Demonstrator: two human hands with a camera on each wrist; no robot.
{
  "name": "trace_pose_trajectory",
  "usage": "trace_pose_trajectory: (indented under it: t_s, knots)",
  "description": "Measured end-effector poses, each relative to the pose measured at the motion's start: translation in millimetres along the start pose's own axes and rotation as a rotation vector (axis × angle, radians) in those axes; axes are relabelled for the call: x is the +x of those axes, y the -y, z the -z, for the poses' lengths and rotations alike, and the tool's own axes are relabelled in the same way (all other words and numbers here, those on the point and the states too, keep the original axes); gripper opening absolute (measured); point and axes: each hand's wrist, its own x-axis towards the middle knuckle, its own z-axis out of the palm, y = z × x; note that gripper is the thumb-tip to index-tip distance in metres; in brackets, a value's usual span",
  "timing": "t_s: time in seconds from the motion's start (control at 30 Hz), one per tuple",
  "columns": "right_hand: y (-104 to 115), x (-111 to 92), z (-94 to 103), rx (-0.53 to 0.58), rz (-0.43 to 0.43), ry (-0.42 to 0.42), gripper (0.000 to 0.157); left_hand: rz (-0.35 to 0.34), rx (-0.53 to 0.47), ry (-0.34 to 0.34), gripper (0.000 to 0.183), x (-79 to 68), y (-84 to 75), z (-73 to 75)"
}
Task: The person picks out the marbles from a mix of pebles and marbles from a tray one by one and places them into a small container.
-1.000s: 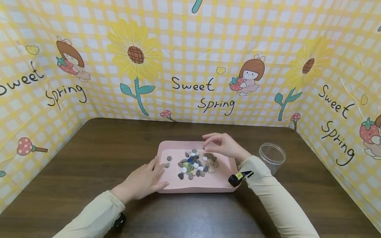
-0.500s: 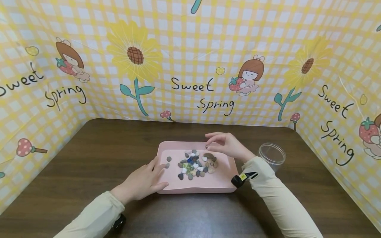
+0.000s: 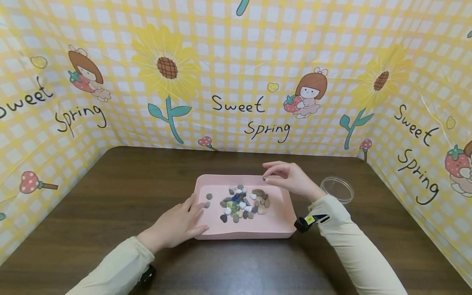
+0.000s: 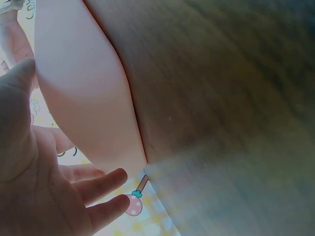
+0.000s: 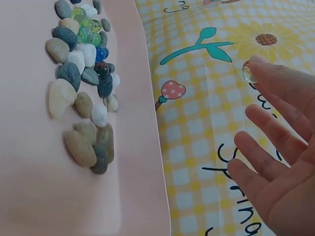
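Note:
Between thumb and index finger of my right hand (image 3: 291, 178) is a clear glass marble (image 5: 248, 73), raised over the tray's back right rim. The other fingers of that hand spread loosely. My left hand (image 3: 171, 225) rests at the left end of the pink tray (image 3: 243, 235), fingers extended over its rim and thumb by the front corner. Inside the tray lies a loose heap of grey, white and tan pebbles (image 5: 78, 147). Mixed in are green glass marbles (image 5: 86, 33), blue marbles (image 5: 101, 53) and a dark red marble (image 5: 101, 69).
A clear plastic jar (image 3: 337, 189) without a lid stands right of the tray, partly hidden by the right sleeve (image 3: 343, 229). Two grey pebbles (image 3: 209, 196) lie apart near the left fingertips. A patterned cloth (image 3: 236, 61) encloses the dark wooden table (image 3: 155, 172).
My right hand has moved to the right with the marble, from above the pebbles toward the jar. The left hand and the tray have stayed in place.

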Motion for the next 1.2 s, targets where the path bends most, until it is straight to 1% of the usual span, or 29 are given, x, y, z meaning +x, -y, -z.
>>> trace_pose_trajectory:
  t_s: [0.1,0.43,0.7,1.0,1.2]
  knots:
    - [-2,-4,4.0,-0.003,0.004,-0.013,0.017,0.003,-0.001,0.004,0.064,0.0,-0.3,0.7]
    - [-7,-18,19.3,-0.007,-0.036,-0.083,0.02,0.001,-0.005,0.002,0.063,-0.3,-1.6,2.2]
    - [-12,-35,31.9,0.031,-0.078,-0.151,0.029,0.001,-0.008,0.007,0.062,-0.4,-1.7,2.5]
    - [-20,-50,43.8,0.022,-0.04,-0.227,0.025,0.006,-0.001,0.012,0.063,-0.2,-2.3,2.8]
    - [-21,-60,49.3,-0.03,-0.063,-0.285,0.026,0.006,-0.001,0.014,0.062,-0.3,-2.8,3.5]
